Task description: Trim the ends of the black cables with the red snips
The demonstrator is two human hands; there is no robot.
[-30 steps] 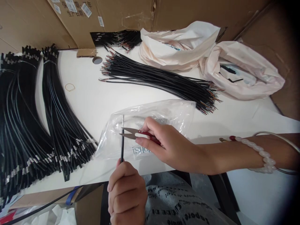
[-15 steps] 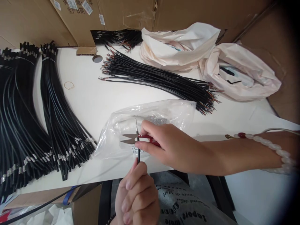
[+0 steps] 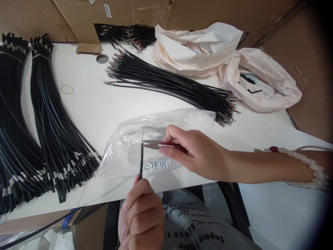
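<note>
My left hand is closed around a black cable, which points up from the fist with a stripped, pale end. My right hand grips red-handled thread snips. Their blade tips meet the cable at the edge of its black jacket, and the blades look nearly closed. Beneath both lies a clear plastic bag marked RoHS, with small silvery contents. Behind it, a bundle of black cables with bare coloured wire ends stretches across the white table.
Bundles of black cables with metal-tipped ends cover the table's left side. Two pale open bags stand at the back right, before cardboard boxes. A rubber band lies near a round table hole.
The snips' blades, spread around the cable before, have come nearly together with their tips at the jacket's edge. Both hands have shifted relative to each other, and the camera view has moved slightly.
</note>
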